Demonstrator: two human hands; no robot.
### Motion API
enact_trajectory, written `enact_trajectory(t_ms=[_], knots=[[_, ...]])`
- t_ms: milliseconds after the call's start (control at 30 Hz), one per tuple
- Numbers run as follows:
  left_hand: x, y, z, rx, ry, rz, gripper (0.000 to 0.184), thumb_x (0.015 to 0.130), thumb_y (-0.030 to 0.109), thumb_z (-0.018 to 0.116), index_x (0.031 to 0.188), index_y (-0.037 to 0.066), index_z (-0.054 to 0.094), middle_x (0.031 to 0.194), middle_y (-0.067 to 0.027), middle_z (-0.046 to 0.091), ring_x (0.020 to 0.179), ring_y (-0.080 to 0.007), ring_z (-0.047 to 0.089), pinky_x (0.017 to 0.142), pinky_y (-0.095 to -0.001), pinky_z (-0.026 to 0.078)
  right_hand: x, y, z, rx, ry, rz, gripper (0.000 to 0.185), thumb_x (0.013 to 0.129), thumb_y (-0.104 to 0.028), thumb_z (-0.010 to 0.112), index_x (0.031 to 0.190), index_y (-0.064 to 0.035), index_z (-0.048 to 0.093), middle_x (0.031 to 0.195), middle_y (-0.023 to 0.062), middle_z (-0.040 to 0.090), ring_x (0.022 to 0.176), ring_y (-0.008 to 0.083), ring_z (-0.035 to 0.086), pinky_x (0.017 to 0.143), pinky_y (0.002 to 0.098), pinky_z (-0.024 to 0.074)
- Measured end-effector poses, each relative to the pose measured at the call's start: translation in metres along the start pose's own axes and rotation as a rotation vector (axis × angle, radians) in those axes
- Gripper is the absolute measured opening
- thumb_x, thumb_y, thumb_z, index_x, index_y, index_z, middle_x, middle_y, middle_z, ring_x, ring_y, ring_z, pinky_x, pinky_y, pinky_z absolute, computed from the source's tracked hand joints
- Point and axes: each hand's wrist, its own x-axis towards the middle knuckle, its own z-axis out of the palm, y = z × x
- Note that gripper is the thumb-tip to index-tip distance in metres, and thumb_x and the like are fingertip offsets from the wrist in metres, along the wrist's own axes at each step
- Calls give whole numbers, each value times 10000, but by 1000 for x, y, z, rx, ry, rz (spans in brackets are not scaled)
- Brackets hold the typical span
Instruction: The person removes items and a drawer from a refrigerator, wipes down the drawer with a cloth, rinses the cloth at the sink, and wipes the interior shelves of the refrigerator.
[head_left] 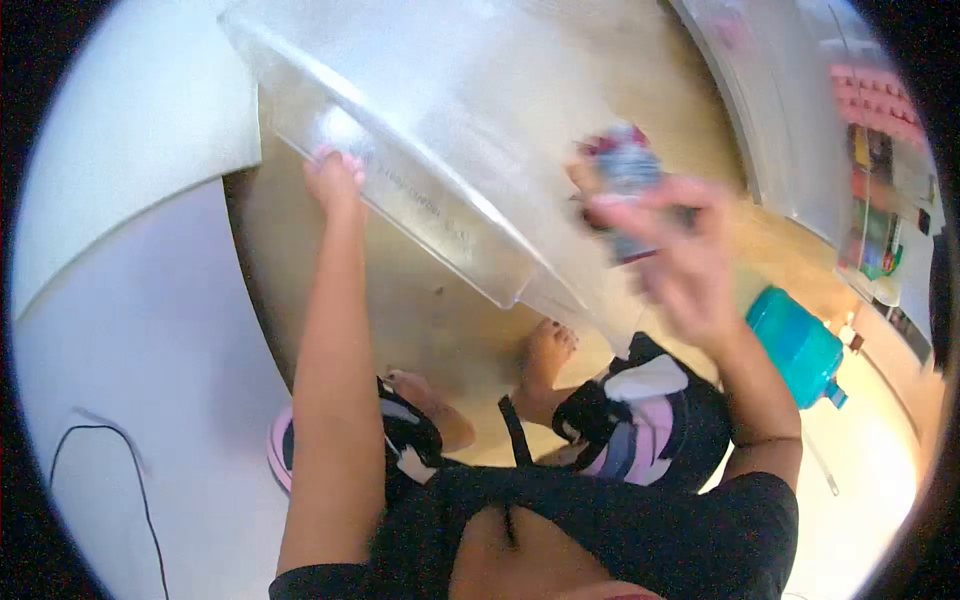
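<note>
A large clear plastic lid or panel (430, 190) with raised lettering hangs tilted in front of me. My left hand (336, 178) is closed on its lower left edge. On the right, my right hand (680, 240) is raised beside the panel, its fingers closed round a small bundle (628, 175) in blue-grey and dark red. Motion blurs that bundle, and I cannot make out what it is. The bundle and the panel look apart.
Bare feet (552, 350) stand on the floor below the panel. A teal water bottle (797, 345) lies at the right. Shelves with assorted items (875, 200) are at the far right. A black cable (135, 455) runs over the white surface at left.
</note>
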Motion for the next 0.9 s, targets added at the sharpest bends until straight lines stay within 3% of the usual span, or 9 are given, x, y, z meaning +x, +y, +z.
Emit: enact_trajectory(t_ms=[167, 267, 400, 500, 567, 700, 767, 833, 900], knots=[[26, -20, -15, -287, -294, -312, 324, 920, 290, 456, 1131, 44, 441, 970, -90, 531, 830, -215, 553, 715, -326, 511, 42, 1, 47, -288, 17, -89, 517, 788, -191, 557, 1293, -182, 446, 1344, 95, 393, 1207, 340, 372, 954, 488, 319], [2, -22, -11, -358, -351, -220, 372, 953, 299, 377, 1227, 47, 395, 1215, -129, 500, 1123, -257, 495, 959, -394, 404, 25, 34, 55, -200, 100, 22, 398, 876, -246, 462, 1264, -159, 454, 1340, 101, 400, 1197, 342, 394, 949, 477, 337], [-51, 0, -11, -297, -181, -215, 392, 945, 319, 394, 1227, 47, 399, 1177, -121, 523, 1082, -249, 515, 948, -378, 399, -36, 113, 39, 174, 66, 900, 298, 912, -249, 416, 1146, -103, 528, 1170, 158, 532, 1007, 312, 544, 856, 377, 433], [-77, 21, -20, -281, -210, -133, 386, 935, 323, 413, 1195, 40, 437, 1135, -108, 550, 1041, -232, 532, 921, -361, 399, -55, 74, 11, 197, 505, 987, 268, 911, -221, 414, 1090, -89, 564, 1084, 156, 575, 921, 312, 572, 830, 388, 454], [-119, 52, -17, -299, -160, -44, 368, 923, 316, 437, 1158, 35, 481, 1090, -93, 572, 992, -210, 543, 895, -342, 400, -27, -9, -38, 648, 596, 814, 269, 911, -226, 413, 1081, -94, 575, 1108, 132, 568, 894, 305, 576, 826, 393, 459], [-189, 126, -21, -243, -193, 109, 335, 921, 313, 428, 1104, 49, 523, 1075, -79, 579, 977, -191, 540, 892, -341, 386, 28, -115, -55, 178, 495, 2, 342, 905, -327, 426, 1189, -172, 537, 1319, 70, 442, 1245, 284, 356, 1010, 486, 278], [-214, 157, -5, -317, -344, 144, 338, 924, 322, 404, 1092, 59, 534, 1080, -76, 578, 974, -184, 533, 892, -332, 362, 33, -125, -89, 164, 555, 145, 353, 902, -354, 421, 1190, -188, 542, 1359, 66, 400, 1293, 286, 291, 1028, 505, 243], [-245, 177, -19, -193, -231, 198, 343, 928, 329, 379, 1073, 66, 544, 1069, -70, 580, 981, -181, 529, 894, -331, 344, 22, -118, -87, 93, 521, 252, 392, 901, -397, 404, 1235, -219, 505, 1386, 75, 358, 1299, 303, 273, 1019, 506, 244], [-266, 197, -28, -176, -112, 222, 340, 928, 321, 379, 1064, 55, 543, 1059, -64, 579, 982, -176, 527, 882, -339, 354, -19, -105, -69, 423, 583, 438, 473, 911, -415, 374, 1332, -200, 387, 1390, 107, 343, 1294, 315, 279, 1029, 499, 207]])
